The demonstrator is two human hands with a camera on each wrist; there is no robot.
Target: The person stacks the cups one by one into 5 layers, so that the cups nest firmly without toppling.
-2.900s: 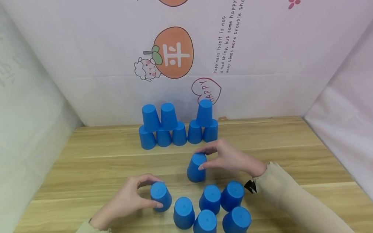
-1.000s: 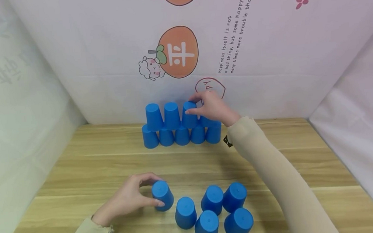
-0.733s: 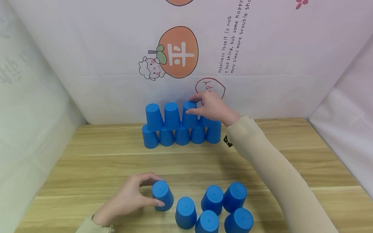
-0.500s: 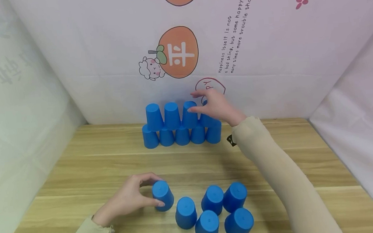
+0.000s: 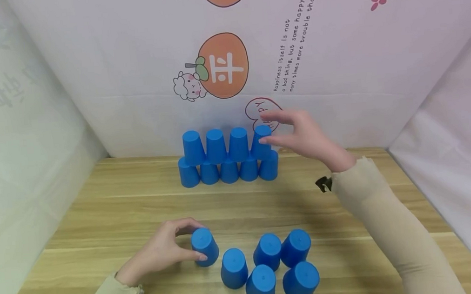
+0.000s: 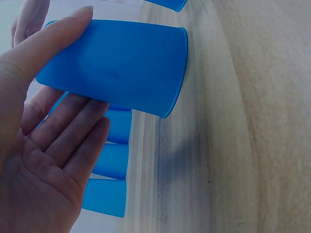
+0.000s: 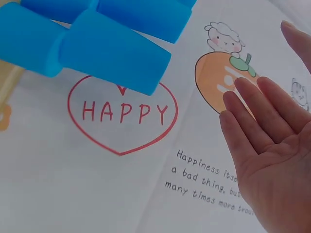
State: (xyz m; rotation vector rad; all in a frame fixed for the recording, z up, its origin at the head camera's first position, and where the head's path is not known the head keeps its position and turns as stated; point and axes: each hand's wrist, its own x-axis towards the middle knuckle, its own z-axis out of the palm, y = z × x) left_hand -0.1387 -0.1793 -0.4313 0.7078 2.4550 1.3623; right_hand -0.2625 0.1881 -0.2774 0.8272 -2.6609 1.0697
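Observation:
My left hand pinches an upside-down blue cup between thumb and fingers at the front left of the table. In the left wrist view that cup has the thumb on one side and fingers on the other. My right hand holds nothing, its fingers extended beside the back stack. Its thumb overlaps the right end cup of the upper row in the head view; in the right wrist view that cup stands apart from the hand. Upside-down blue cups form two levels, the upper row resting across the lower row.
Several upside-down blue cups stand in a loose group at the front, among them a near cup and a right cup. A printed white cloth hangs behind the stack on the wooden table.
My right hand carried a cup from the front to the gap in the upper row and let go of it. It then drew away to the right. The left hand stayed at its cup.

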